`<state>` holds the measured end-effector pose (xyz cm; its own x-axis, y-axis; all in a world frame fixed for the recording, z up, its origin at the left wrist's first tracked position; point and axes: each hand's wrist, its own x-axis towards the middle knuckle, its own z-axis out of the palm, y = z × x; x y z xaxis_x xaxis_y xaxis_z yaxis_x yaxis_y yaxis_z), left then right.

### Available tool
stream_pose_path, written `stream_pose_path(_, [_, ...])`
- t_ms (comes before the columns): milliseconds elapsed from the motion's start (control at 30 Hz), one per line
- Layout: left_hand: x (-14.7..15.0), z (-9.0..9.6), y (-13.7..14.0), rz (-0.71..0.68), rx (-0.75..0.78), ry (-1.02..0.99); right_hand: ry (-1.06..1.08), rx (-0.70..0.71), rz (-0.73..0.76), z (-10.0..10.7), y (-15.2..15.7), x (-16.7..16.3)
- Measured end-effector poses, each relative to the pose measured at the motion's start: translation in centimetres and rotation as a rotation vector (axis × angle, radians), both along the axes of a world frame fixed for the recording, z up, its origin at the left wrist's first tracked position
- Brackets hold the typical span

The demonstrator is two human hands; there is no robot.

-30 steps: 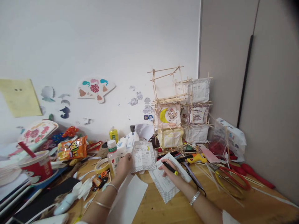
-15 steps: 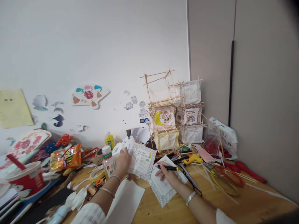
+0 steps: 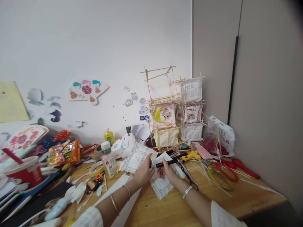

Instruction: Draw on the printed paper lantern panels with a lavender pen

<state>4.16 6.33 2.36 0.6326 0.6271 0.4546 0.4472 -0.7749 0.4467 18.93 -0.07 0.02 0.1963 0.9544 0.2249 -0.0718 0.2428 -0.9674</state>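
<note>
Fingers of the right hand pinch a smooth black marker between both hands. The left hand curls its fingers at the marker's grey end; I cannot tell if they squeeze it. Under the marker lies a flat, check-edged paper. Behind the marker, thin wooden sticks hold wrinkly paper squares.

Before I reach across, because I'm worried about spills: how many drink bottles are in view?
2. A white-capped bottle is left of the left hand; a yellow bottle is behind it, near the wall. Others may be hidden.
</note>
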Motion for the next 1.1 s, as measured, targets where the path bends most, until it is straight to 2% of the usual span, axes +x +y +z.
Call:
stream_pose_path(200, [0.9,-0.2,-0.8,-0.005,-0.039,-0.030,-0.024,0.037,-0.070,0.3,-0.2,0.1])
stream_pose_path(367, [1.2,-0.1,-1.2,-0.038,-0.038,-0.015,-0.060,0.013,-0.063,-0.5,0.2,0.2])
stream_pose_path(633, [2.2,0.5,-2.8,-0.091,0.037,0.036,-0.015,-0.026,-0.085,-0.9,0.4,0.5])
stream_pose_path(833, [2.7,2.5,-3.5,-0.089,0.041,0.127,0.147,-0.001,-0.060,0.2,0.5,1.0])
stream_pose_path(1000, [1.4,5.1,-4.2,-0.063,0.029,0.195,0.285,0.058,-0.100,1.3,0.9,3.4])
stream_pose_path(1100, [0.5,6.3,-5.4,-0.067,0.024,0.241,0.286,0.058,-0.015,1.5,0.5,3.8])
